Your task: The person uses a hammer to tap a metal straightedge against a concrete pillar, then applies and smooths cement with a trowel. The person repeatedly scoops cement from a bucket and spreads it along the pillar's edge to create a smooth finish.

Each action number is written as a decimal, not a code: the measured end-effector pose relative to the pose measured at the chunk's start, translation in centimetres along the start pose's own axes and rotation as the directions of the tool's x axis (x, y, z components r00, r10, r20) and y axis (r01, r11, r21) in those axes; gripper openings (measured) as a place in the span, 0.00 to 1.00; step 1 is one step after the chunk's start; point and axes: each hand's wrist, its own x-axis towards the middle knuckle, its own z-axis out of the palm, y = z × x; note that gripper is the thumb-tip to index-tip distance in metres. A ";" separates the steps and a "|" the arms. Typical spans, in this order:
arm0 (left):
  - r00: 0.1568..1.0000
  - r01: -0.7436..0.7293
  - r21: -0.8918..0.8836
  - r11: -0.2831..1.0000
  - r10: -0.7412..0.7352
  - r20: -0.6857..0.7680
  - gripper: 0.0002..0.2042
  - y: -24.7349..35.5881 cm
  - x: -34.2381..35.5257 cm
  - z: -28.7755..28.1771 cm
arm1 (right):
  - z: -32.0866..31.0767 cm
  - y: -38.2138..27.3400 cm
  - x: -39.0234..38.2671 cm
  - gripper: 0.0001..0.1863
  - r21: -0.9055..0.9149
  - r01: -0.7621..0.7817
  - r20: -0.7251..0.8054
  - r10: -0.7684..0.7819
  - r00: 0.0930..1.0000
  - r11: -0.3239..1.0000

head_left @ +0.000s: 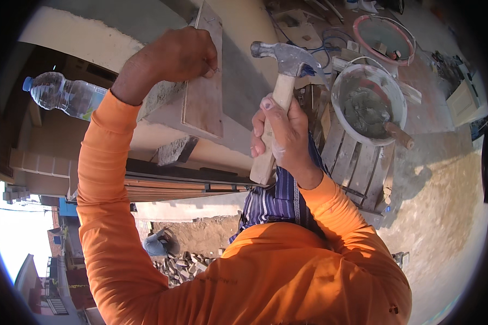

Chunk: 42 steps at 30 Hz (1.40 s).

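Claw hammer [283,81], wooden handle upright, is gripped in the closed right hand [282,132], its head level with the left hand [176,57], which pinches what may be a nail against the wooden board [203,103] to its left

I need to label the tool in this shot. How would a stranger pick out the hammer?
Start at the grey bucket of wet mortar on the right. Just left of it, the right hand grips a pale wooden handle. The hammer alone has a metal claw head.
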 end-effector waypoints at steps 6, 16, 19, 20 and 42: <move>0.999 -0.010 0.050 0.999 0.012 -0.042 0.07 0.3 0.1 0.0 | 0.3 0.3 -0.1 0.11 -0.113 -0.166 0.168 0.183 0.969 0.980; 0.996 -0.068 -0.042 0.997 0.065 -0.066 0.08 -0.3 -0.3 0.4 | 0.8 0.8 -0.2 0.12 0.066 -0.001 0.017 -0.001 1.000 0.998; 0.996 -0.079 -0.039 0.996 0.078 -0.045 0.08 -0.6 -0.4 0.7 | 0.6 0.5 -0.2 0.12 0.008 -0.144 0.121 0.142 0.982 0.990; 0.996 -0.082 -0.014 0.997 0.081 -0.047 0.08 -0.7 -0.4 0.7 | 0.2 0.2 0.0 0.11 -0.054 -0.233 0.198 0.239 0.951 0.971; 0.994 0.097 0.207 0.974 -0.086 -0.061 0.30 2.6 -4.7 0.1 | 0.1 -0.7 0.5 0.08 -0.070 -0.019 0.084 0.025 0.996 0.997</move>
